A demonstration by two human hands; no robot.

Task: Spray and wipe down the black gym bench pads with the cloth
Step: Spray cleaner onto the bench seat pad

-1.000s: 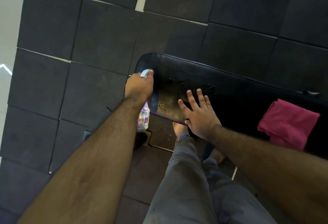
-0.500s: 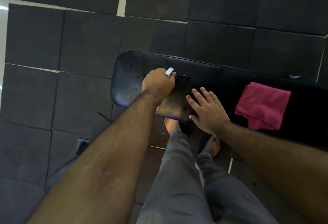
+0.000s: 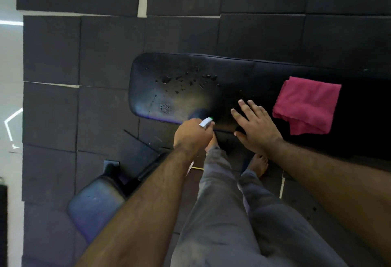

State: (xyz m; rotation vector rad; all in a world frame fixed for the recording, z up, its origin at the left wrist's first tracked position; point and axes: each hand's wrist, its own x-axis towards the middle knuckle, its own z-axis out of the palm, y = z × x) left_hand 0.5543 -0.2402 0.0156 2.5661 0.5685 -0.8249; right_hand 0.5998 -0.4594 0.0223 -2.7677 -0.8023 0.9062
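My left hand point(image 3: 193, 134) is closed in a fist around one spray bottle point(image 3: 205, 122); only its white nozzle with a green tip shows past my knuckles, at the near edge of the long bench pad point(image 3: 243, 80) just below frame centre. My right hand point(image 3: 255, 126) lies flat with fingers spread on that same pad, grasping nothing, just right of the left hand and apart from it. Pads counted: two. The long one runs from centre to the right edge; a second, smaller pad point(image 3: 95, 205) sits at lower left, partly hidden behind my left forearm. Spray droplets point(image 3: 186, 79) scattered over the left half of the long pad, plus one tight cluster of fine drops point(image 3: 165, 107) near its lower left corner. Cloths: one, pink cloth point(image 3: 306, 104), folded, lying on the long pad at right of frame, near my right hand but not touching it. Two bare feet visible below the pad edge, on dark floor tiles point(image 3: 110, 51).
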